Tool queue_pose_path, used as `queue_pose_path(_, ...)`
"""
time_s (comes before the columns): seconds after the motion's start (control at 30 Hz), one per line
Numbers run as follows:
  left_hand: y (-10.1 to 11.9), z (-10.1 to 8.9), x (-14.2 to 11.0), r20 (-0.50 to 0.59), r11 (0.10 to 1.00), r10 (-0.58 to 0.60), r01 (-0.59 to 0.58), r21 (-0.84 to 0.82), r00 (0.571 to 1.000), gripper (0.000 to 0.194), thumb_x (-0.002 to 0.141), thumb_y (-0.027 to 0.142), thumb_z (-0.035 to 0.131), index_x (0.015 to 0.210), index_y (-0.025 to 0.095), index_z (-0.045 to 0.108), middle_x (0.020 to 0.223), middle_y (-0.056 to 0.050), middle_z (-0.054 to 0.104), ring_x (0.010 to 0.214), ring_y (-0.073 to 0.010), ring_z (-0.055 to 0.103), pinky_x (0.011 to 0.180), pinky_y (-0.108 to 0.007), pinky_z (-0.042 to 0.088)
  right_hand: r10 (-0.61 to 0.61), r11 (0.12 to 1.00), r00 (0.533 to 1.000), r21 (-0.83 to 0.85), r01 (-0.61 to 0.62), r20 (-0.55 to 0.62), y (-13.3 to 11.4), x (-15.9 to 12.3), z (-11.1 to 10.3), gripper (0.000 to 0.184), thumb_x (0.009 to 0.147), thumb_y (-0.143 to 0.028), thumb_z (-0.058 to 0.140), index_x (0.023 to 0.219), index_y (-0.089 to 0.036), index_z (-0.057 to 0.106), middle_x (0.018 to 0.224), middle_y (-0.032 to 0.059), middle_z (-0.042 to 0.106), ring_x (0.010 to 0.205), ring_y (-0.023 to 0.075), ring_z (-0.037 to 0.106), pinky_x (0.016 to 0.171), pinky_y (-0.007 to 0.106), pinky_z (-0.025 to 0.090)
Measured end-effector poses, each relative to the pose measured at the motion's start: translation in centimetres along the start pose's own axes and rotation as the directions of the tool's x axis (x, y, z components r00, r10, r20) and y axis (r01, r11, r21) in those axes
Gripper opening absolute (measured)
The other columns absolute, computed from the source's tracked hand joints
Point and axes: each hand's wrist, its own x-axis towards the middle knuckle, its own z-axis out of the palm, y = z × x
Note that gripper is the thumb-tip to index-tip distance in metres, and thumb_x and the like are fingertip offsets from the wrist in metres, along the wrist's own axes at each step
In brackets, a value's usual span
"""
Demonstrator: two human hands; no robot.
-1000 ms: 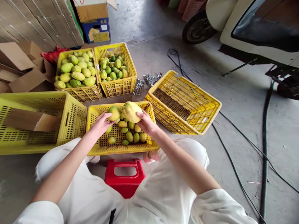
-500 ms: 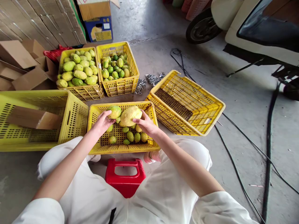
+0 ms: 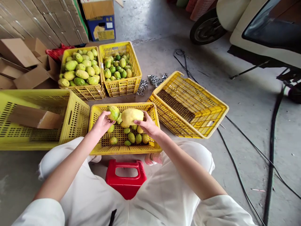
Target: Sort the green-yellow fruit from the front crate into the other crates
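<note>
My left hand (image 3: 101,122) is closed around a mottled green-yellow oval fruit (image 3: 113,113), papaya-like in look. A larger pale yellow fruit (image 3: 131,117) of similar kind is in my right hand (image 3: 149,125), its thumb on the near side. Both fruits are held side by side above a yellow plastic crate (image 3: 124,150) between my knees. Several smaller green and yellow fruits (image 3: 131,137) lie on the crate's slotted bottom. The held fruits and my hands hide part of the crate's far side.
Behind stand two yellow crates of fruit, one heaped with larger fruits (image 3: 81,67), one with smaller, greener fruits (image 3: 117,70). A tilted crate (image 3: 188,103) stands right; a yellow-green crate (image 3: 77,122) holding cardboard (image 3: 35,117) stands left. A red stool (image 3: 125,185) is below me; black cables (image 3: 270,163) cross the floor.
Both fruits have turned slightly in my hands; the left one has tipped more upright and shifted a little left. The whole view has shifted slightly. Both hands keep their hold.
</note>
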Motion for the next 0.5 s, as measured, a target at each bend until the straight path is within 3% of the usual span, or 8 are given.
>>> queue_pose_path(0.23, -0.41, 0.04, -0.43, 0.040, 0.999, 0.042, -0.042, -0.003, 0.998, 0.028, 0.071, 0.018, 0.083, 0.093, 0.024, 0.066, 0.096, -0.005, 0.081, 0.109, -0.0292, 0.082, 0.094, -0.041, 0.071, 0.001, 0.999, 0.997, -0.034, 0.002, 0.082, -0.38, -0.28, 0.21, 0.089, 0.046, -0.046, 0.109, 0.121, -0.032, 0.064, 0.123, 0.0038, 0.073, 0.122, 0.0311, 0.069, 0.114, 0.049, 0.061)
queue_pose_path(0.5, -0.40, 0.54, -0.40, -0.002, 0.999, 0.025, -0.025, 0.029, 1.000, 0.018, 0.082, 0.016, 0.087, 0.095, 0.021, 0.075, 0.090, -0.004, 0.082, 0.083, -0.0187, 0.077, 0.074, -0.027, 0.066, 0.065, 0.992, 0.994, -0.114, -0.054, 0.089, 0.09, -0.35, -0.12, 0.077, 0.052, -0.056, 0.105, 0.112, -0.030, 0.062, 0.107, 0.0020, 0.074, 0.112, 0.0304, 0.071, 0.109, 0.049, 0.061)
